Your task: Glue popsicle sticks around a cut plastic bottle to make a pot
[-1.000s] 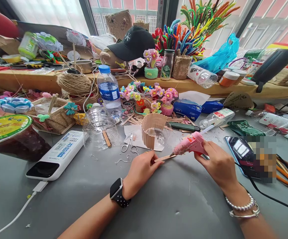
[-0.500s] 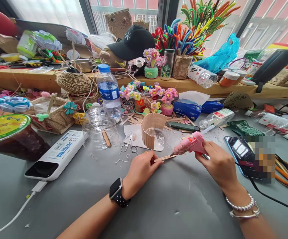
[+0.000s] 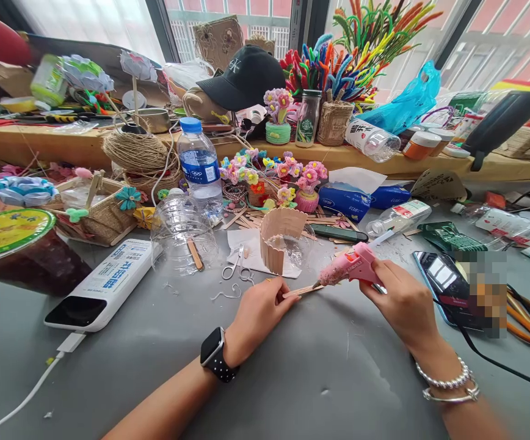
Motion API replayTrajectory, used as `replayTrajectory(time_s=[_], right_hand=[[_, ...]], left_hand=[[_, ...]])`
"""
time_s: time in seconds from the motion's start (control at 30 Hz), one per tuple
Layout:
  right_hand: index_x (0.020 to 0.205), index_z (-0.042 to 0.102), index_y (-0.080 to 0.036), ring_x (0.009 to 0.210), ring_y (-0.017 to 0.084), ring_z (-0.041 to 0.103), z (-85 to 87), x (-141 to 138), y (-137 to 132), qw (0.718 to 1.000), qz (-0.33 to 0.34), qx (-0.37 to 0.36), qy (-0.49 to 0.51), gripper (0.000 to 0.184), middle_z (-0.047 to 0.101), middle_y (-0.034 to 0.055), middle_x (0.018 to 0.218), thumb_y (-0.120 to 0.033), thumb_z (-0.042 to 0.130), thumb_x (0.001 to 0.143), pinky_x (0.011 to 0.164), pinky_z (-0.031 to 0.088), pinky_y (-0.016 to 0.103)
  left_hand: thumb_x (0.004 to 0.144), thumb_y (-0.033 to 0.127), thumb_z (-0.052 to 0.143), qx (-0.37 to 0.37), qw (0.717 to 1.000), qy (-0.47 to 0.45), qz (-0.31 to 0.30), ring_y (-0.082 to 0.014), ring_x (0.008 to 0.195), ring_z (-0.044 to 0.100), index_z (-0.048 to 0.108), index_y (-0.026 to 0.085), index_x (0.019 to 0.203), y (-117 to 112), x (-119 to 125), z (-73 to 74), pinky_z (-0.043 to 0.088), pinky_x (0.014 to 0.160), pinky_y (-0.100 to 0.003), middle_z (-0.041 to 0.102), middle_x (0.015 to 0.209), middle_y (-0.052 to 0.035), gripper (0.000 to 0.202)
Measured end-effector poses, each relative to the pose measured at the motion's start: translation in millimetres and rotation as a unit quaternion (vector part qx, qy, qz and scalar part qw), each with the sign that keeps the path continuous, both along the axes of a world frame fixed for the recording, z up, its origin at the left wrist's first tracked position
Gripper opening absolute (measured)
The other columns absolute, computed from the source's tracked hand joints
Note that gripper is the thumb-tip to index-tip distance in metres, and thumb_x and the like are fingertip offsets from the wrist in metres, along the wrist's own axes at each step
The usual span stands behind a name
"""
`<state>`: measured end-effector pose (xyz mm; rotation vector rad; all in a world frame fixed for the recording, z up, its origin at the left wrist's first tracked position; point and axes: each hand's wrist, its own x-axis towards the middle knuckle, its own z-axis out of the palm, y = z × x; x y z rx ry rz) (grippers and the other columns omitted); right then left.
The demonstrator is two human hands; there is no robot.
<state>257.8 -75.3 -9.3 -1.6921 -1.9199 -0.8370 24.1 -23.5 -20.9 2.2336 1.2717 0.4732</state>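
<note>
My left hand (image 3: 265, 308) pinches one end of a wooden craft stick (image 3: 305, 291) just above the grey table. In my right hand (image 3: 402, 299) is a pink hot glue gun (image 3: 348, 266), its nozzle at the stick's far end. Whether the tip touches the wood, I cannot tell. Beyond my left hand stands a curved wall of craft sticks (image 3: 274, 241), set partly round a clear plastic piece (image 3: 296, 247) on a white tissue (image 3: 242, 239). Small scissors (image 3: 237, 267) lie to its left.
At the left are a cut clear bottle (image 3: 183, 235), a white power bank (image 3: 104, 284) and a lidded drink cup (image 3: 22, 250). A phone (image 3: 443, 287) and orange-handled pliers (image 3: 528, 318) lie at the right. Loose craft sticks (image 3: 251, 219) and a green utility knife (image 3: 338, 233) sit farther back.
Almost nothing differs. The glue gun's nozzle seems to have shifted very slightly left along the stick, while my left hand keeps its pinch in the same place.
</note>
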Motion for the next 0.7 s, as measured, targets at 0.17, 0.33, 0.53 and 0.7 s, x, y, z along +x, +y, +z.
replayTrajectory(time_s=[0.17,0.33,0.53,0.7], right_hand=[[0.087,0.059,-0.012,0.057,0.012,0.051,-0.1,1.0,-0.1,1.0,0.001,-0.001,0.003,0.017,0.058,0.0008,0.065,-0.019,0.051,0.074,0.051,0.034,0.023],[0.09,0.059,-0.012,0.057,0.013,0.051,0.8,2.1,-0.7,1.0,-0.001,-0.009,0.006,0.019,0.057,0.0005,0.064,-0.019,0.05,0.075,0.051,0.034,0.023],[0.09,0.059,-0.012,0.057,0.013,0.052,1.3,4.3,-1.1,1.0,-0.004,-0.013,0.011,0.019,0.059,0.0014,0.066,-0.019,0.051,0.074,0.05,0.035,0.023],[0.089,0.06,-0.011,0.056,0.013,0.053,2.0,5.0,-1.3,1.0,0.0,-0.02,0.015,0.019,0.059,0.0019,0.066,-0.017,0.05,0.074,0.049,0.035,0.023]], left_hand=[[0.079,0.034,0.05,0.003,1.0,0.0,-0.001,-0.0139,0.062,0.053,0.053,0.017,0.069,-0.8,0.5,0.2,0.036,0.055,-0.023,0.061,0.07,-0.0002,0.02],[0.079,0.034,0.05,-0.001,1.0,-0.003,0.0,-0.0141,0.062,0.053,0.053,0.017,0.07,-1.2,-0.2,-0.2,0.036,0.055,-0.023,0.061,0.07,-0.0004,0.02],[0.079,0.033,0.051,-0.01,1.0,-0.002,0.001,-0.0147,0.064,0.054,0.053,0.017,0.07,-0.5,0.0,1.0,0.037,0.056,-0.023,0.062,0.072,-0.0012,0.019],[0.079,0.033,0.051,-0.007,1.0,-0.005,-0.001,-0.0146,0.064,0.054,0.053,0.017,0.069,-0.3,0.7,1.1,0.037,0.056,-0.023,0.062,0.071,-0.0012,0.019]])
